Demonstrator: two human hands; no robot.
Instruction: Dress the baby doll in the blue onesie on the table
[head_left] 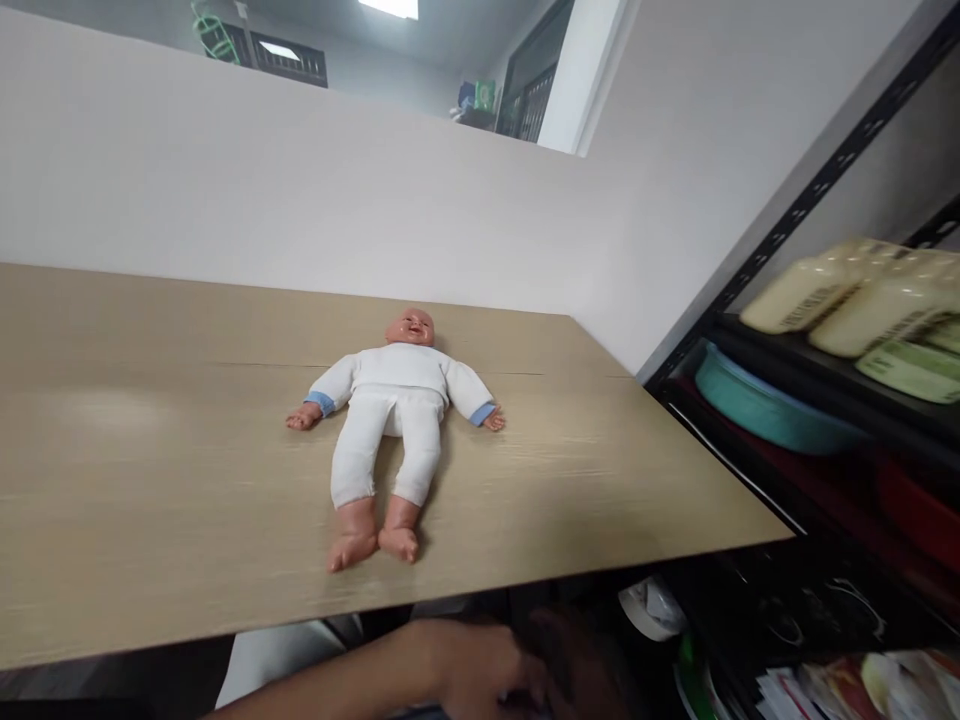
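Observation:
A baby doll [397, 370] lies on its back on the wooden table [187, 480], head toward the wall and bare feet toward me. It wears a white top and white trousers, with blue cuffs at the wrists. Below the table's front edge, my left hand [487, 672] reaches across with its fingers curled. My right hand [581, 665] is close against it, dark and smeared by motion. Whatever lies between the two hands is too dim and blurred to make out. Neither hand touches the doll.
On the right, a black shelf rack [795, 210] holds pale yellow bottles [877, 300] and a teal basin [772, 405]. Lower down are a white roll-like item [649, 610] and several packets [862, 690]. A white wall [300, 190] with a window opening stands behind the table.

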